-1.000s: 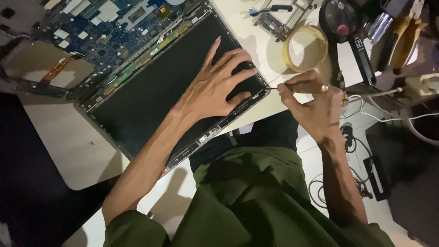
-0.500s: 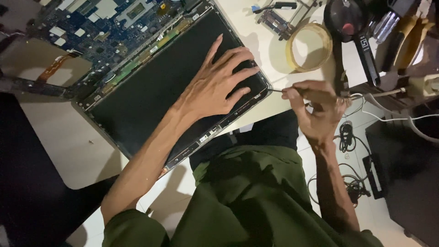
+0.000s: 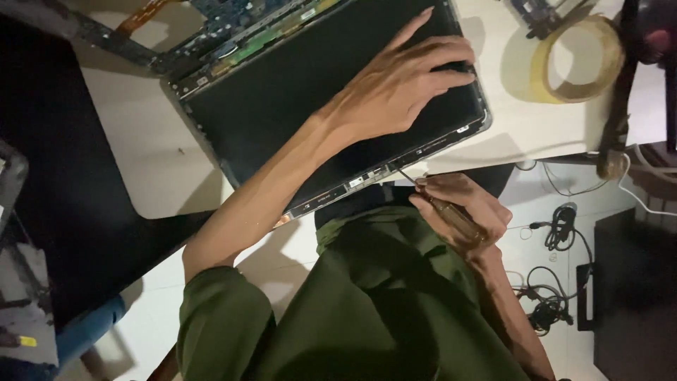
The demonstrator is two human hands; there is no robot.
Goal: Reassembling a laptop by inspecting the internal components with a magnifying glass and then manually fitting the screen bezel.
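While one left hand (image 3: 395, 88) lies flat with fingers spread on the dark panel of one opened laptop (image 3: 296, 106), the one right hand (image 3: 462, 212) is clenched around one screwdriver (image 3: 441, 204), its tip at the laptop's near edge. One roll of tape (image 3: 575, 60) sits on the white table (image 3: 141, 155). Compared with half a second ago, the right hand has dropped from the laptop's corner toward the lap.

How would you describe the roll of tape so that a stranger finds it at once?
Start at the white table with the opened laptop's black panel under the left hand. Go past the panel's far right corner. The yellowish, ring-shaped tape roll lies flat there, the only round, hollow thing beside the dark tools.
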